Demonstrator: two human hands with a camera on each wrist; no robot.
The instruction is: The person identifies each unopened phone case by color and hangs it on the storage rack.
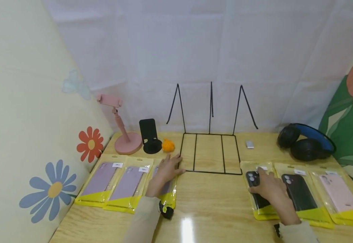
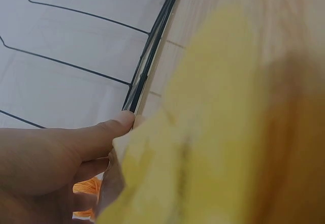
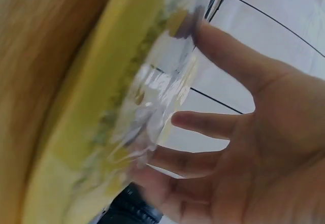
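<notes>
In the head view my left hand [image 1: 168,170] rests at the front left corner of a black wire rack [image 1: 209,172], over the top of a packaged purple phone case [image 1: 165,189]. In the left wrist view the thumb [image 2: 109,132] lies straight by the rack's wire; yellow packaging blurs the foreground and hides some fingers. My right hand [image 1: 270,185] lies over a packaged black phone case [image 1: 253,179]. Its fingers look spread and fairly straight in the right wrist view, touching the clear and yellow pouch [image 3: 127,97]. Part of that pouch is hidden beneath the hand.
Two more purple cases [image 1: 98,179] lie at left; another black case [image 1: 299,192] and a pink case [image 1: 340,192] at right. Behind stand a pink phone stand [image 1: 127,143], black phone stand [image 1: 148,130], orange tufted object [image 1: 168,145], small pale block [image 1: 249,144] and headphones [image 1: 306,148].
</notes>
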